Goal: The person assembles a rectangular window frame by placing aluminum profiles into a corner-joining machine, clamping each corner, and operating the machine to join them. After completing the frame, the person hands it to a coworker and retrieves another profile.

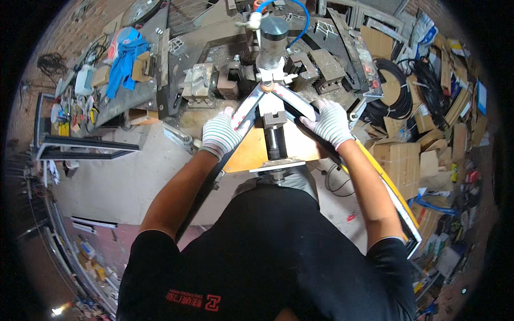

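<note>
Two metal frame profiles meet in a corner beneath the upright cylinder [273, 45] of a bench machine. My left hand [222, 134], in a white glove with green stripes, grips the left profile [250, 108], its thumb along the top. On the other side, my right hand [331, 124], gloved alike, has its fingers wrapped over the right profile [293, 101]. Both profiles run back past my forearms; a yellow strip [386, 179] lies along the right one. Between my hands are the machine's screw and sliding block [275, 119], above an orange-brown board [249, 152].
Steel blocks [199, 83] and more blocks [326, 67] flank the cylinder on the metal table. Blue cloth [127, 63] and tools lie at far left, near a dark frame piece [88, 143]. Coiled black hose [393, 88] and cardboard boxes [396, 166] crowd the right.
</note>
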The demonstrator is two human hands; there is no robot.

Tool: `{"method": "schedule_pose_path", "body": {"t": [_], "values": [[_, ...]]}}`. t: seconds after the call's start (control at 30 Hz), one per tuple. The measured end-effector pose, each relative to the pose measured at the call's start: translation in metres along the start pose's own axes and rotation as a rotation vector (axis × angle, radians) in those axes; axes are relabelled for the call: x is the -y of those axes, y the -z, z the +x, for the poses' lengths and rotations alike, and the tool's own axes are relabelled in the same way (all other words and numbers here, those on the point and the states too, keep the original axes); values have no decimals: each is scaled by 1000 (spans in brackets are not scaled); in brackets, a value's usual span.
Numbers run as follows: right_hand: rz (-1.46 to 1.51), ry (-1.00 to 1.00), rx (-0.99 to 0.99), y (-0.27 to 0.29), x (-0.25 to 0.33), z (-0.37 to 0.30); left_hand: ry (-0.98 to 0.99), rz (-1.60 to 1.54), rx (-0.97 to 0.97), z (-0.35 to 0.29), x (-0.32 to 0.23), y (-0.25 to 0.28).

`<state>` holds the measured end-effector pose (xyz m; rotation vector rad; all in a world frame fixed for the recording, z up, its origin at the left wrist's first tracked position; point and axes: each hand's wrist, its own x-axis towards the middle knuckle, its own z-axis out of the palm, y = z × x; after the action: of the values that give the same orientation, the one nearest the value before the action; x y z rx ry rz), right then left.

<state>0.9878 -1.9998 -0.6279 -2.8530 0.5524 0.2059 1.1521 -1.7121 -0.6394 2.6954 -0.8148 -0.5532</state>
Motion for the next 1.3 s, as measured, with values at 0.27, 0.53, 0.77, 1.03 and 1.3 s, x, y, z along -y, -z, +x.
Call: {"method": "schedule_pose_path", "body": {"t": [0.27, 0.53, 0.77, 1.03, 1.3], "values": [[-69, 75, -531, -37, -36, -107, -182, -364, -311, -1, 24, -22], [-218, -511, -474, -68, -136, -271, -434, -580, -755, 20, -39, 39], [-275, -494, -531, -86, -164, -301, -409, -242, -540, 53, -85, 124], [-253, -523, -516, -86, -164, -300, -239, -285, -990, 55, -9, 112], [-262, -525, -528, -86, -163, -298, -194, -218, -701, -32, 29, 15]]}}
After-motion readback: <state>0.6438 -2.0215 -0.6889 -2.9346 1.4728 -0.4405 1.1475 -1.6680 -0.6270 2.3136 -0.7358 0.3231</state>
